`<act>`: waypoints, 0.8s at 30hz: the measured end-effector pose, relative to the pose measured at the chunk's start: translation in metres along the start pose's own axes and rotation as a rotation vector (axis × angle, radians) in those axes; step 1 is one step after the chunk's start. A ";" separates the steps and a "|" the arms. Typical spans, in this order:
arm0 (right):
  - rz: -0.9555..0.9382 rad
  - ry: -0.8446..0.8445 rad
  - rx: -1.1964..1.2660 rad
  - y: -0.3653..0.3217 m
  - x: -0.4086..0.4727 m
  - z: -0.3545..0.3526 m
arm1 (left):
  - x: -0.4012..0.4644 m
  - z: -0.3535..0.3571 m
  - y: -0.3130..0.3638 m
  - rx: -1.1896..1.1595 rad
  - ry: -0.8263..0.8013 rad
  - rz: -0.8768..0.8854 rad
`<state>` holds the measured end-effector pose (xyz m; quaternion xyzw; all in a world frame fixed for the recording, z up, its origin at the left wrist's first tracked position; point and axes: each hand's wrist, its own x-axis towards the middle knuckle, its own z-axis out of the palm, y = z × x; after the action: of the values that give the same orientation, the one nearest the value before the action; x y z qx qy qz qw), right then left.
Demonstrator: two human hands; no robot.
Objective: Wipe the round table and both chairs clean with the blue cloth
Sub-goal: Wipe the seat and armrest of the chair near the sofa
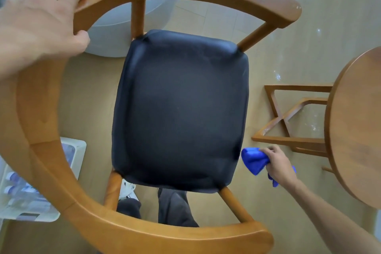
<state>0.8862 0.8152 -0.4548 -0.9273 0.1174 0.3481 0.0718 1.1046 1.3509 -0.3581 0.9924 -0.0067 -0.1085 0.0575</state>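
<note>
Directly below me stands a wooden chair (39, 109) with a curved back rail and a black padded seat (179, 109). My left hand (39, 24) grips the rail at the upper left, fingers curled over its top. My right hand (280, 166) holds the bunched blue cloth (254, 160) just off the seat's lower right corner, near the chair's side. The round wooden table (358, 121) fills the right edge, with its crossed wooden base (288, 117) showing on the floor. White specks dot the far end of the chair rail.
A white bin (78, 150) with plastic bottles sits on the floor at the lower left. A pale grey upholstered piece (107, 33) lies beyond the chair. My legs and a shoe show under the seat. The floor is light wood.
</note>
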 end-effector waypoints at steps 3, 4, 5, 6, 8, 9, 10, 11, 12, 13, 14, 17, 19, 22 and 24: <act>0.129 0.138 0.185 -0.019 0.017 -0.015 | -0.002 0.002 -0.004 -0.012 0.007 0.015; 0.136 0.159 0.221 -0.038 0.017 -0.010 | -0.003 0.000 -0.003 -0.013 -0.001 0.010; 0.149 0.169 0.260 -0.060 0.012 -0.002 | -0.003 -0.003 0.000 -0.016 -0.010 0.002; 0.142 0.170 0.297 -0.077 0.002 0.011 | -0.005 -0.008 0.003 -0.022 -0.017 -0.011; 0.098 0.204 0.331 -0.107 -0.018 0.036 | -0.005 -0.014 0.009 -0.004 -0.016 -0.031; 0.026 0.196 0.325 -0.122 -0.026 0.044 | -0.005 -0.014 0.010 0.014 -0.018 -0.029; -0.079 0.182 0.283 -0.138 -0.030 0.049 | -0.004 -0.014 0.009 0.030 -0.026 -0.018; -0.197 0.187 0.228 -0.153 -0.029 0.053 | -0.003 -0.015 0.010 0.046 -0.036 -0.008; -0.319 0.227 0.175 -0.172 -0.026 0.056 | -0.002 -0.015 0.010 0.055 -0.044 -0.001; -0.423 0.270 0.106 -0.190 -0.022 0.061 | -0.001 -0.014 0.009 0.057 -0.045 0.006; -0.498 0.287 0.019 -0.203 -0.018 0.069 | -0.001 -0.015 0.009 0.057 -0.045 0.004; -0.670 0.342 -0.184 -0.210 -0.014 0.082 | -0.001 -0.015 0.010 0.076 -0.050 -0.005; -0.833 0.355 -0.279 -0.192 -0.004 0.067 | -0.001 -0.016 0.010 0.078 -0.043 -0.005; -0.833 0.324 -0.224 -0.191 0.039 0.021 | 0.000 -0.015 0.009 0.091 -0.049 0.007; -0.584 0.372 -0.023 -0.208 0.084 -0.013 | -0.001 -0.014 0.008 0.091 -0.041 0.012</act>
<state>1.0115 0.9985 -0.4895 -0.9701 -0.1458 0.1390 0.1351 1.1067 1.3444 -0.3436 0.9915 -0.0190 -0.1279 0.0131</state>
